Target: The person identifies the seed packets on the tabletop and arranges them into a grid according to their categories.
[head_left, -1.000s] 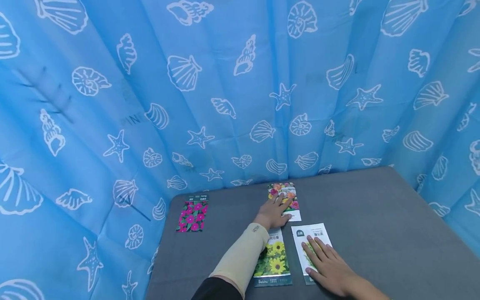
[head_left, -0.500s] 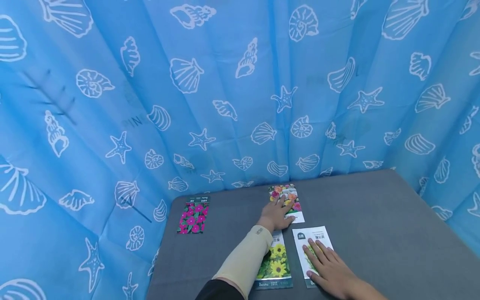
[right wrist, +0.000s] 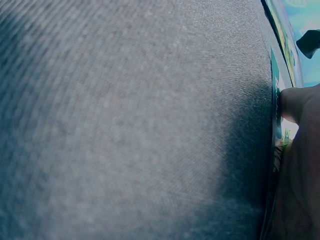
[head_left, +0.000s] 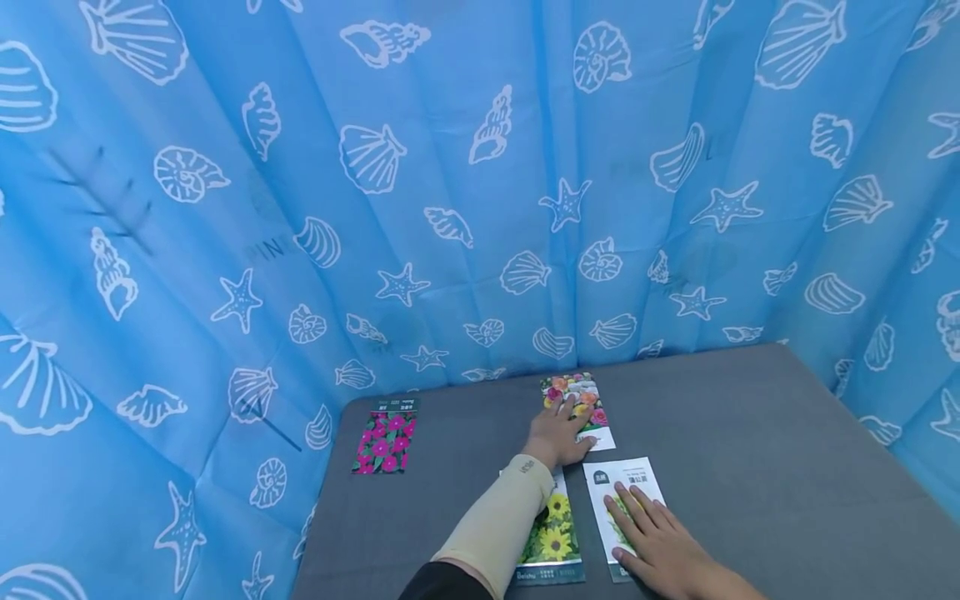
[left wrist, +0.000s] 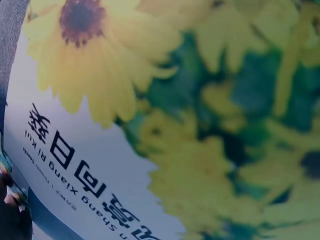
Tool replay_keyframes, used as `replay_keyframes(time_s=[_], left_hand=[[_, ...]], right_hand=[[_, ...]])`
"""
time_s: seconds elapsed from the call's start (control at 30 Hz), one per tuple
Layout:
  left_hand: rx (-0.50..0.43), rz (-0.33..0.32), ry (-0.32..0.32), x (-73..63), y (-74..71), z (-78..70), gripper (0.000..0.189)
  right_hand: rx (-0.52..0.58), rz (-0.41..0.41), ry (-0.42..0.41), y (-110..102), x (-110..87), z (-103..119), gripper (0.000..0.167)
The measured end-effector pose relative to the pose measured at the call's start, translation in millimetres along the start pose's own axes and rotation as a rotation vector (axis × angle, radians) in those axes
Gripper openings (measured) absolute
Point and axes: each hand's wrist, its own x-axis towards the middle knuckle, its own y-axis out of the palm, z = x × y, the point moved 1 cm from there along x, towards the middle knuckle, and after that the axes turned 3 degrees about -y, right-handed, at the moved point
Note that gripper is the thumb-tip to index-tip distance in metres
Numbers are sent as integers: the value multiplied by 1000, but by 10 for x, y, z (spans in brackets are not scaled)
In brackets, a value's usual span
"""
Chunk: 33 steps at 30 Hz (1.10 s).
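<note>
Hands on two packets: left hand (head_left: 557, 435) on the rose packet (head_left: 594, 410), right hand (head_left: 658, 540) on the white packet (head_left: 606, 493).
Left fingers spread, right ones straight, both thumbs out; neither grips. Rose packet near the table's (head_left: 757, 467) far edge, white one nearer, beside the sunflower packet (head_left: 557, 543) half hidden by the sleeve (head_left: 491, 521). I'd press lightly and evenly, sleeve lifted to avoid dragging.

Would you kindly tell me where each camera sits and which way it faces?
Head: head-worn, facing forward and down over the grey table; left hand and right hand show.
Left wrist: on that wrist, facing the yellow-flower packet; left hand unclear.
Right wrist: on that wrist, facing the table; right hand at edge.
Head and left wrist share the packet.
</note>
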Motion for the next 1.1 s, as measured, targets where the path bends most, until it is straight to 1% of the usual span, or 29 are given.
replay_keyframes(time_s=[0.07, 0.2, 0.3, 0.43, 0.5, 0.6, 0.63, 0.8, 0.97, 1.07, 1.1], left_hand=[[14, 1, -9, 6, 0, -25, 63], [40, 2, -25, 29, 45, -69, 63], [19, 16, -37, 81, 92, -95, 63], [-10, 32, -44, 116, 54, -129, 63], [-10, 36, -44, 106, 11, -146, 63], [-14, 59, -52, 114, -4, -170, 62], [-11, 59, -54, 112, -9, -178, 62], [4, 16, -49, 88, -47, -212, 62], [-20, 14, -34, 97, -86, -233, 62], [-45, 12, -27, 110, -85, -246, 62], [-57, 23, -24, 119, -74, -251, 62]], right_hand=[[6, -4, -6, -1, -7, 0, 73], [13, -12, -17, 18, -23, -2, 72], [16, -33, -16, 28, -38, -4, 71], [26, -36, -7, 6, -44, -6, 71], [34, -19, -6, -12, -37, -4, 72], [28, 5, -2, -31, -29, 6, 73], [24, 5, -5, -36, -27, 10, 73], [4, 6, -5, -45, -32, 23, 73], [15, 13, 2, -53, -34, 24, 74], [28, 20, 2, -55, -36, 24, 74], [31, 21, 3, -54, -38, 24, 74]])
